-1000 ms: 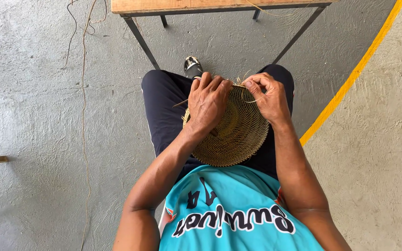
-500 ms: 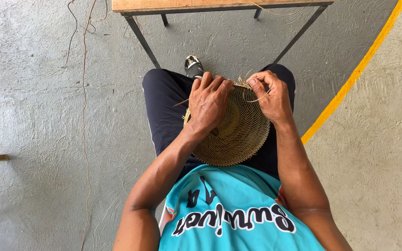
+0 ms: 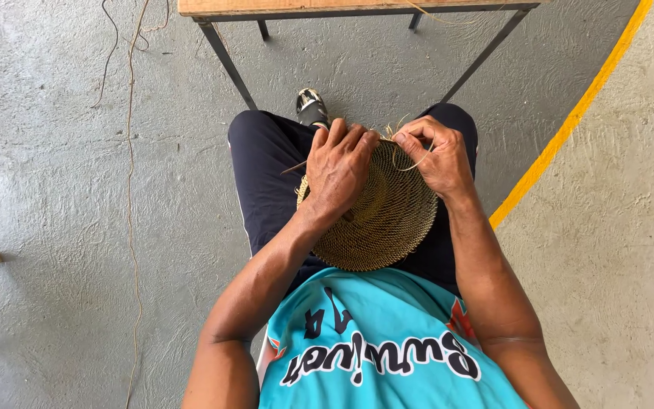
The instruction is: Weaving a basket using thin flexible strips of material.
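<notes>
Both forearms reach forward over the lap; left hand [image 3: 340, 170] lies palm-down, fingers curled; right hand [image 3: 437, 155] pinches shut.

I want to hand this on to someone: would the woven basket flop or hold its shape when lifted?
The basket looks tightly woven and domed, so it probably keeps its shape. It likely weighs little, resting on the lap under the left hand. The loose strand at the right hand seems floppy.
</notes>
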